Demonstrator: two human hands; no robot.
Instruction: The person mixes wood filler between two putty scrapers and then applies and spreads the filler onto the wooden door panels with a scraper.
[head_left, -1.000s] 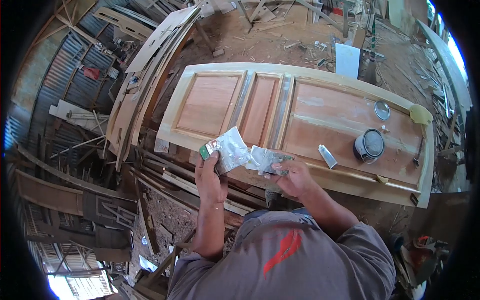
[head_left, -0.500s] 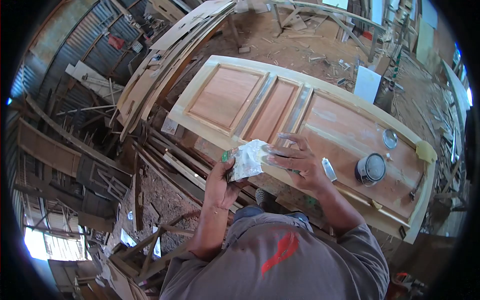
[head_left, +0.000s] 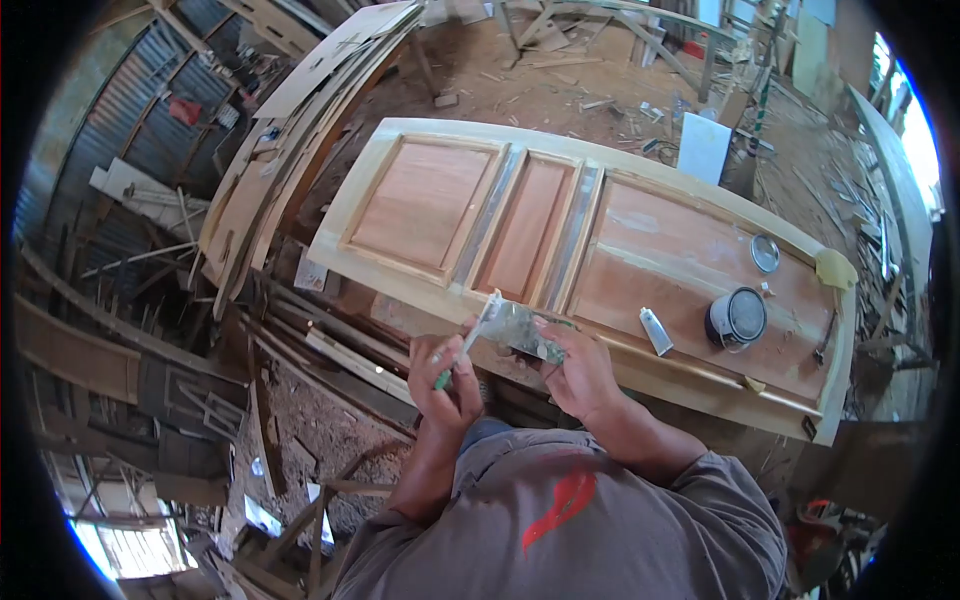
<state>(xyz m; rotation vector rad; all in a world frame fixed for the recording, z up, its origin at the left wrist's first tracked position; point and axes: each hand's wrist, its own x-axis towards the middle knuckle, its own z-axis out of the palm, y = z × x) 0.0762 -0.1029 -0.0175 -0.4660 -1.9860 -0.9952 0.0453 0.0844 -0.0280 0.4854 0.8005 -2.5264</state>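
My left hand (head_left: 445,385) is closed around a putty knife (head_left: 478,333) with a green part, seen nearly edge-on, white filler along its blade and tip. A second putty knife (head_left: 520,330) is gripped in my right hand (head_left: 580,375); its wide, smeared blade points left and meets the first blade. Both hands are close together in front of my body, over the near edge of a wooden panel door (head_left: 400,262). On the door, right of my hands, lie a white tube (head_left: 655,331) and an open can (head_left: 738,318) with a wire handle.
A round lid (head_left: 765,253), a yellow piece (head_left: 835,269) and a slim dark tool (head_left: 827,338) rest at the door's right end. Stacked boards (head_left: 310,130) stand at the back left. Timber lengths (head_left: 345,345) lie left of my hands; scraps litter the dirt floor.
The filler-covered blade in my left hand has turned from broadside to edge-on. My right hand has drawn lower and now shows its putty knife against the other. The view has shifted slightly.
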